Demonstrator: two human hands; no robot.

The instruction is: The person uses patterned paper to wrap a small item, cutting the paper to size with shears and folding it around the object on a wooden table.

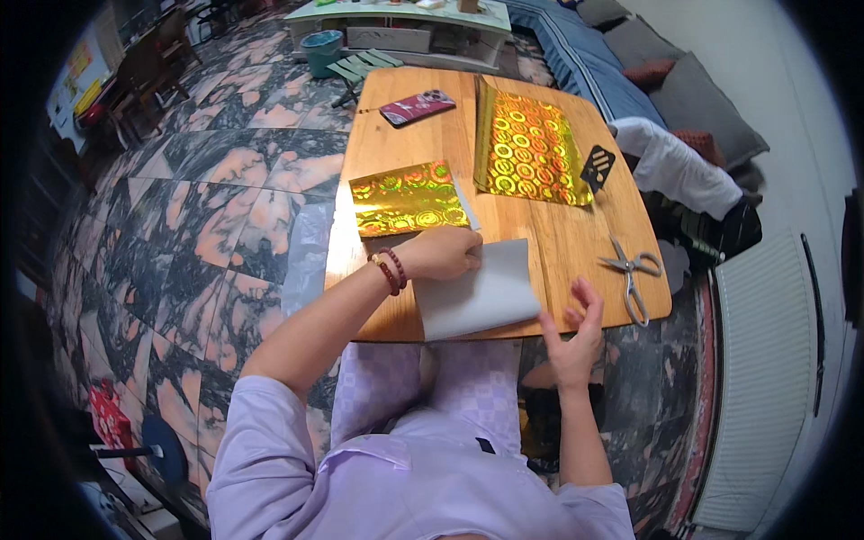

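Note:
My left hand [445,254], with two beaded bracelets [390,271] at the wrist, rests on the far part of a white sheet [476,293] with its fingers curled. Whether those fingers pinch the sheet is hidden. My right hand [574,331] is open, fingers apart, its thumb by the sheet's right near corner. Just beyond my left hand lies a piece of shiny gold patterned foil paper [410,200] with a pale edge showing at its right. To the right of my right hand, a pair of metal scissors [631,273] lies with blades slightly apart.
On the wooden table [432,145] are a larger stack of gold foil sheets [530,145], a phone in a dark pink case [418,108] and a small black card-like piece [597,169]. Beyond stand a green folding stool [364,65], a bin [322,52] and a blue sofa [574,54].

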